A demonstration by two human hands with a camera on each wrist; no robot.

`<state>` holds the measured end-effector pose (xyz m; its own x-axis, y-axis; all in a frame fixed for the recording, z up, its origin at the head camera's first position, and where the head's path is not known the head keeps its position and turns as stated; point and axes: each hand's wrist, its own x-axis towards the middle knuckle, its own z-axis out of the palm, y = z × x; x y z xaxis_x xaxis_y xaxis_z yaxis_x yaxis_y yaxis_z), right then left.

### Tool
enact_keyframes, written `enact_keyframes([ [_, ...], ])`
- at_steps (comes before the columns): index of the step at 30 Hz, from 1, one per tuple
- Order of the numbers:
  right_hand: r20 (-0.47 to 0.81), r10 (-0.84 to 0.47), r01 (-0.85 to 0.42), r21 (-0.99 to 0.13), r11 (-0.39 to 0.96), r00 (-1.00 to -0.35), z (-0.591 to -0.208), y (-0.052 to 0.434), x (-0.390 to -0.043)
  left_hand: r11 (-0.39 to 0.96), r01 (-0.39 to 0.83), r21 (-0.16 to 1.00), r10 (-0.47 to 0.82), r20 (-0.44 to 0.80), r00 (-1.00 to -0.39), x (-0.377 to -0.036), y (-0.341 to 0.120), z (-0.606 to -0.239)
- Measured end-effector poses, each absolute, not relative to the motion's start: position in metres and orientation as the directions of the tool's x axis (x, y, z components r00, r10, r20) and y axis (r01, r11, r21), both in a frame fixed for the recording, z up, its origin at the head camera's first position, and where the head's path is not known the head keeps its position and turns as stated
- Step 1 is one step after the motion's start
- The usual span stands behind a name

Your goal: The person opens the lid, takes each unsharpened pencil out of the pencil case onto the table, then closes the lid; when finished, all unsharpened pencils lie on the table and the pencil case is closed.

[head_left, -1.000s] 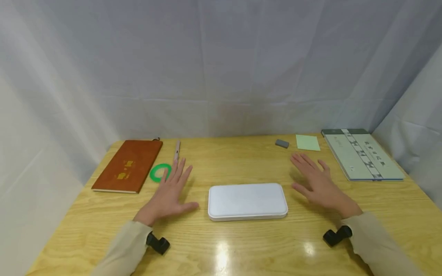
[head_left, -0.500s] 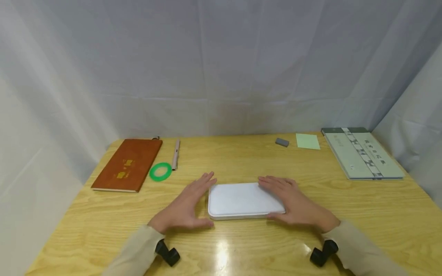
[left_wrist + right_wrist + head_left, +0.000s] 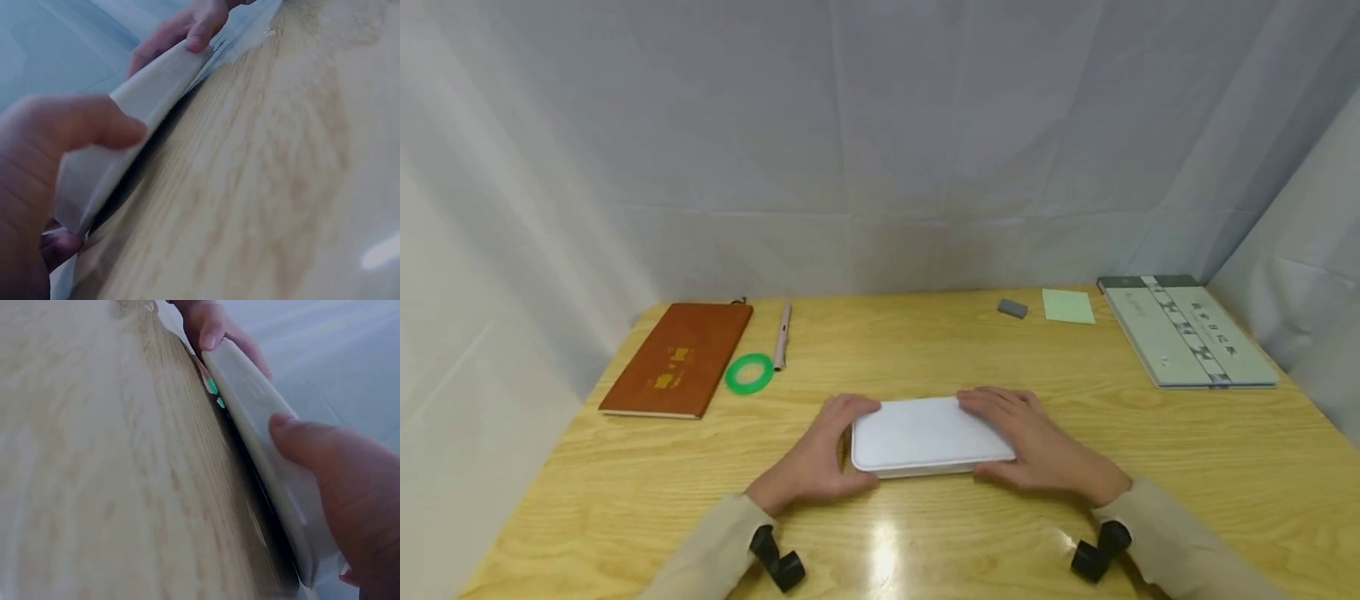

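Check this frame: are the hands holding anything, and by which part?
Yes. Both hands grip the flat white case by its short ends: left hand on the left end, right hand on the right end, thumbs on the near edge.

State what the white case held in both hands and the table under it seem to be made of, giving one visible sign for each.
Case: probably plastic, with a matte white finish; its surface is smooth and even, with rounded corners and a thin rim seam. It could be coated metal.
Table: wood or wood veneer, glossy; yellow grain lines run across it and a bright light reflection sits near the front edge.
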<state>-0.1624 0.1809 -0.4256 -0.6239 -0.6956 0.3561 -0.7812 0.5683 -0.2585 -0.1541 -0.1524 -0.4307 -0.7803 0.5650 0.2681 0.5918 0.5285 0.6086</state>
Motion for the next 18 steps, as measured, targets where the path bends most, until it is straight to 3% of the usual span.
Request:
enact_keyframes([
  [6,0.42,-0.68,-0.797,-0.246,0.552,-0.601,-0.423,0.175,-0.163,0.495,0.532,0.686,0.487,0.288,-0.825,-0.154,-0.151,-0.434],
  [12,0.53,-0.661,-0.822,-0.135,0.553,-0.532,-0.415,0.161,-0.163,0.467,0.465,0.752,0.448,0.252,-0.858,-0.155,-0.149,-0.431],
  [18,0.588,-0.623,-0.804,-0.082,0.589,-0.516,-0.411,0.152,-0.164,0.485,0.436,0.758,0.432,0.226,-0.873,-0.154,-0.147,-0.428],
])
